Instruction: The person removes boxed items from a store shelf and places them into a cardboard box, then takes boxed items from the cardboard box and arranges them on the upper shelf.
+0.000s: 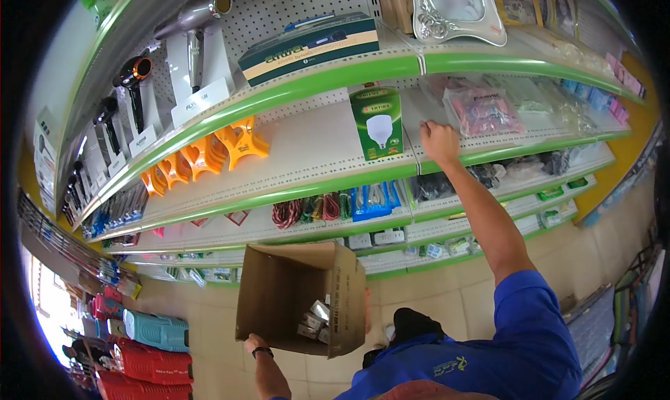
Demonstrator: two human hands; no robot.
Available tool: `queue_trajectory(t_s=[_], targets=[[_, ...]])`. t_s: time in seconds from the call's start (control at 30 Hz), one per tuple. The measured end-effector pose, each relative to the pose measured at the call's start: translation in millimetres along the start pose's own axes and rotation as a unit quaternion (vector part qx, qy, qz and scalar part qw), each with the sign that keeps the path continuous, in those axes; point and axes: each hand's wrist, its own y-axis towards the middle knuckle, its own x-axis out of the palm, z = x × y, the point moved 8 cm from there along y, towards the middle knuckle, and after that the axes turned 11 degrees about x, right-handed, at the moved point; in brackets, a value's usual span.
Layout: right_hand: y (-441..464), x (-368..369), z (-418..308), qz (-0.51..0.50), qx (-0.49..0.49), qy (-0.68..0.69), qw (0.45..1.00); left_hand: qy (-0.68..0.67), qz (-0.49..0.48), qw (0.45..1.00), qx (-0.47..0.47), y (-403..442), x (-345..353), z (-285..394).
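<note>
My left hand (258, 343), with a dark band at the wrist, grips the lower left rim of an open cardboard box (348, 299). Several small silver-and-white cartons (317, 319) lie inside, toward the box's right side. My right hand (440, 142) is over the middle shelf, its fingers curled closed and nothing visible in them. Just left of it, apart from the hand, a green light bulb box (377, 123) stands upright at the shelf's front. To the right lies a clear plastic bag with pink contents (483, 112).
Orange-yellow plastic pieces (241, 142) line the shelf's left part. Above are hair dryers (195, 47), a dark green carton (310, 47) and a silver picture frame (457, 12). Cable bundles (287, 214) sit below. Red and teal cases (155, 329) stand on the floor at left.
</note>
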Motion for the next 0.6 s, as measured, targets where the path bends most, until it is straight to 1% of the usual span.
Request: queue_trajectory(t_s=[0.07, 0.13, 0.17, 0.2, 0.27, 0.37, 0.47, 0.57, 0.6], targets=[[0, -1, -1, 0.021, -0.012, 0.008, 1.000, -0.148, 0.051, 0.981, -0.114, -14, -8, 2], [0, -5, -3, 0.032, -0.017, 0.017, 0.999, -0.148, 0.050, 0.981, -0.117, -14, -8, 3], [-1, -6, -3, 0.033, -0.016, 0.022, 0.999, -0.147, 0.050, 0.981, -0.119, -14, -10, 2], [-1, -6, -3, 0.035, -0.014, 0.027, 0.999, -0.069, 0.029, 0.995, -0.069, -12, -14, 10], [-1, -4, -1, 0.045, -0.013, 0.033, 0.998, 0.089, -0.014, 0.995, 0.031, -13, -16, 24], [-1, -3, 0, 0.057, -0.017, 0.036, 0.998, 0.088, 0.005, 0.996, 0.002, -12, -15, 20], [-1, -5, -1, 0.057, -0.022, 0.028, 0.998, 0.028, 0.011, 1.000, -0.010, -15, -11, 15], [0, -4, -1, 0.047, -0.019, 0.020, 0.999, -0.025, 0.030, 0.998, -0.049, -20, -13, 14], [0, -4, -1, 0.042, -0.016, 0.018, 0.999, 0.006, 0.019, 0.999, -0.027, -18, -12, 16]])
